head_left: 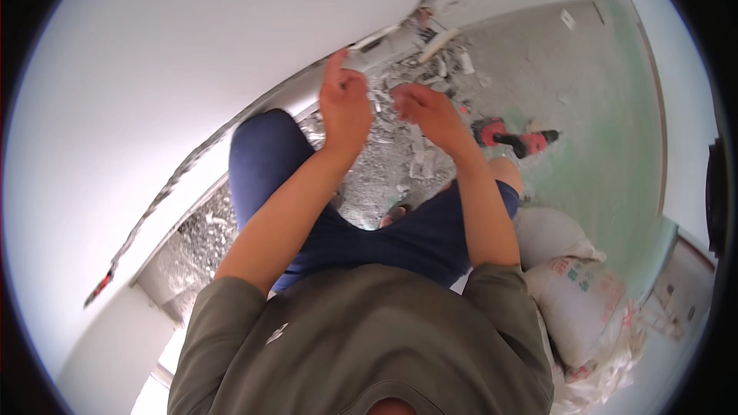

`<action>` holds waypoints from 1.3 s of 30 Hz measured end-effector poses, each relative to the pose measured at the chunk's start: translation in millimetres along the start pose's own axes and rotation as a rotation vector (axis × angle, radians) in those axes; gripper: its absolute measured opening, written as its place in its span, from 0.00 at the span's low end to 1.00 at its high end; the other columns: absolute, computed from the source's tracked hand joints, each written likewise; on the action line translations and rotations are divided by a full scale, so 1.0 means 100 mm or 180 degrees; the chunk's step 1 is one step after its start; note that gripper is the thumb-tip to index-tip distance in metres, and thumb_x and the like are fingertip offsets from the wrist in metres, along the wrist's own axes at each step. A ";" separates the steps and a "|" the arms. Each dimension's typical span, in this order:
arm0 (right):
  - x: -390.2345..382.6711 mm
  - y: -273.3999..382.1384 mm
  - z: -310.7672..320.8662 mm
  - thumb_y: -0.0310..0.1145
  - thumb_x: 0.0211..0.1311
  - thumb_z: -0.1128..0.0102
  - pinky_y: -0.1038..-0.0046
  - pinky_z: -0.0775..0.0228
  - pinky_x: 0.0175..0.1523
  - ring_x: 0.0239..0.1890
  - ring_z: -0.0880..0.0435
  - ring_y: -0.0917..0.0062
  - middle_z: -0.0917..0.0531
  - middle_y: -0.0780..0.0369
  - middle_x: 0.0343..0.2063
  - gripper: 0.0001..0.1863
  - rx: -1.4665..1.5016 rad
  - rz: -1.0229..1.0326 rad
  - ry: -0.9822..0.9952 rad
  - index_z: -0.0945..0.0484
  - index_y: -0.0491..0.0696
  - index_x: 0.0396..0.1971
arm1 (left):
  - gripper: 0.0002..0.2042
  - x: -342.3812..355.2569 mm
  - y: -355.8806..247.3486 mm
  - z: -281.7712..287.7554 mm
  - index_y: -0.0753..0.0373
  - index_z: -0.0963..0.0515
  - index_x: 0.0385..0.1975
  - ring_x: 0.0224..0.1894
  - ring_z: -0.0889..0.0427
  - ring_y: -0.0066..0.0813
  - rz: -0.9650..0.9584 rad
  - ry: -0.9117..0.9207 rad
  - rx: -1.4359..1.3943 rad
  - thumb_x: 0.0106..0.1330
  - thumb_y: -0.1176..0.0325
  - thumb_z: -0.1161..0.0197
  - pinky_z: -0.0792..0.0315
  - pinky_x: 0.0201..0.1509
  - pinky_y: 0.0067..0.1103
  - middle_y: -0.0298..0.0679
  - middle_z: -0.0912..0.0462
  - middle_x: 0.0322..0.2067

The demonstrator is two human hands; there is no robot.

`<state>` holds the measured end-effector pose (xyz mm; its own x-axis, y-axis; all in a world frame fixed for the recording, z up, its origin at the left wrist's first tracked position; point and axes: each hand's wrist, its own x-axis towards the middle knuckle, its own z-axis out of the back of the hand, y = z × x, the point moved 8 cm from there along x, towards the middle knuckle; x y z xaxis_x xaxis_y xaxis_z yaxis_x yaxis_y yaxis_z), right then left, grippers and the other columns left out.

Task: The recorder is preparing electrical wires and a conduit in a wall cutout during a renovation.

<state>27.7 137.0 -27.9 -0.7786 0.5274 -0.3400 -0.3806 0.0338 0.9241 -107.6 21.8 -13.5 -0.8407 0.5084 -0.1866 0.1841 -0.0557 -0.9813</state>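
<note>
My left hand (346,107) is raised beside the lower edge of the white wall panel (231,38). Its index finger stretches toward the dark gap (373,44) under the panel, while the other fingers bend inward. I cannot tell whether the fingertip touches the edge. A short way to the right, my right hand (430,111) hovers over the rubble with fingers loosely bent and a little blurred. Neither hand shows anything in it. Broken plaster and grey debris (384,138) cover the floor below, between my knees.
A red and black cordless power tool (523,138) lies right of my right forearm. Full white sacks (576,300) stand beside my right hip. A pale strip (440,44) lies on rubble at the wall corner. A small red object (100,286) sits at the panel edge, far left.
</note>
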 end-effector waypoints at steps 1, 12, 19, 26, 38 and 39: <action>-0.24 -0.05 0.32 0.39 0.65 0.40 0.81 0.32 0.35 0.29 0.21 0.83 0.17 0.65 0.27 0.14 -0.0739 0.0529 -0.0189 0.19 0.43 0.38 | 0.22 -0.03 -0.05 -0.05 0.66 0.35 0.61 0.21 0.30 0.17 0.0118 0.0087 -0.0158 0.64 0.80 0.53 0.34 0.21 0.15 0.33 0.26 0.24; -1.91 -2.95 2.20 0.31 0.57 0.31 0.75 0.31 0.49 0.37 0.21 0.77 0.18 0.64 0.30 0.11 0.0280 -0.0407 -0.3629 0.18 0.40 0.36 | 0.27 -0.12 -0.16 -0.11 0.65 0.44 0.66 0.21 0.35 0.16 0.0210 0.0261 -0.0066 0.64 0.82 0.57 0.39 0.22 0.14 0.34 0.29 0.23; -0.98 -2.70 2.32 0.25 0.54 0.32 0.72 0.29 0.46 0.34 0.21 0.77 0.18 0.64 0.30 0.08 -0.0050 0.0449 -0.3318 0.20 0.42 0.34 | 0.27 -0.12 -0.18 -0.04 0.67 0.40 0.65 0.21 0.34 0.15 0.0124 0.0348 0.0019 0.63 0.82 0.58 0.37 0.24 0.14 0.33 0.28 0.21; -1.04 -1.63 2.50 0.22 0.58 0.41 0.75 0.28 0.44 0.33 0.22 0.79 0.22 0.67 0.30 0.16 0.1099 0.0866 -0.3065 0.25 0.43 0.47 | 0.26 -0.10 -0.14 0.00 0.66 0.41 0.65 0.21 0.34 0.15 0.0101 0.0277 0.0076 0.64 0.81 0.58 0.37 0.24 0.14 0.32 0.28 0.20; -1.24 -0.32 0.34 0.22 0.54 0.40 0.76 0.27 0.38 0.31 0.22 0.79 0.22 0.63 0.27 0.25 0.1790 0.0354 -0.0926 0.32 0.40 0.55 | 0.31 -0.13 -0.22 -0.14 0.61 0.45 0.66 0.17 0.36 0.19 0.0793 0.0165 -0.0360 0.58 0.83 0.57 0.40 0.19 0.17 0.35 0.30 0.21; -1.19 -0.42 0.11 0.22 0.54 0.41 0.75 0.28 0.37 0.29 0.23 0.78 0.23 0.63 0.26 0.25 0.1821 0.0072 -0.0944 0.31 0.40 0.54 | 0.32 -0.14 -0.22 -0.14 0.61 0.46 0.67 0.17 0.36 0.19 0.0831 0.0199 -0.0356 0.59 0.83 0.57 0.40 0.19 0.17 0.35 0.30 0.21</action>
<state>141.6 81.8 -24.1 -0.5812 0.7428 -0.3324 0.0243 0.4241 0.9053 -93.1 27.7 11.1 -0.7251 0.5414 -0.4256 0.4481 -0.0984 -0.8886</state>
